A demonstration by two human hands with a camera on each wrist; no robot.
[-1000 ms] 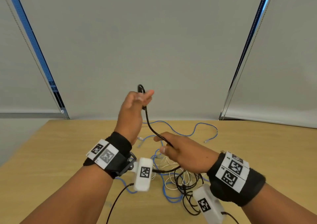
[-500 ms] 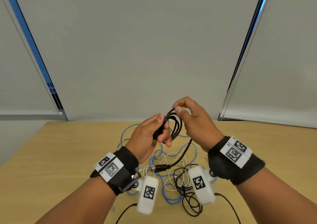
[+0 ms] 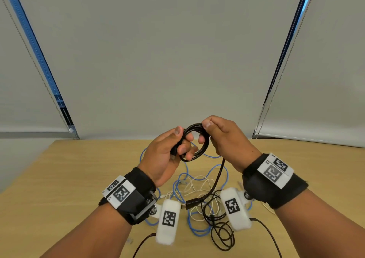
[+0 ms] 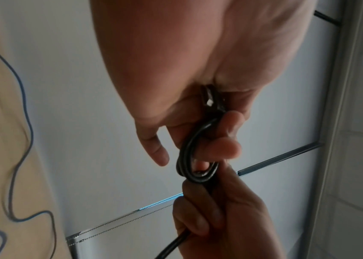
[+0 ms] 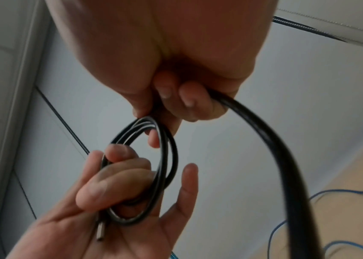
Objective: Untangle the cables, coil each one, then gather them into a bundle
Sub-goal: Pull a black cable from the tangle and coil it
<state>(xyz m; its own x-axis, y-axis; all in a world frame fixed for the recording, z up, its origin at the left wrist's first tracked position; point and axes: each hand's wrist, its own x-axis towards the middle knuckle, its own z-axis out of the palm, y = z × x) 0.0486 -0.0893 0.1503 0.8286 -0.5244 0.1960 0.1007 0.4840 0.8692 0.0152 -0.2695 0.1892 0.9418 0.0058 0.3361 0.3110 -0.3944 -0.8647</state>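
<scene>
A: Where is the black cable [image 3: 195, 143]?

B: Raised above the table [image 3: 69, 178], between both hands. Part is wound into a small coil. The left hand [image 3: 164, 155] holds the coil's left side, fingers curled through the loops, one plug end against the palm.

A: And the right hand [image 3: 225, 139]?

B: It pinches the coil's top right with thumb and forefinger; its other fingers curl round the loose length.

A: Which way does that length run?

B: Down from the right hand toward the person, ending in a plug [image 3: 192, 203] just above the table. So the next loop likely falls to the right hand.

A: The other cables?

B: A blue cable [image 3: 199, 232] and a white cable [image 3: 197, 184] lie tangled beneath, uncoiled.
</scene>
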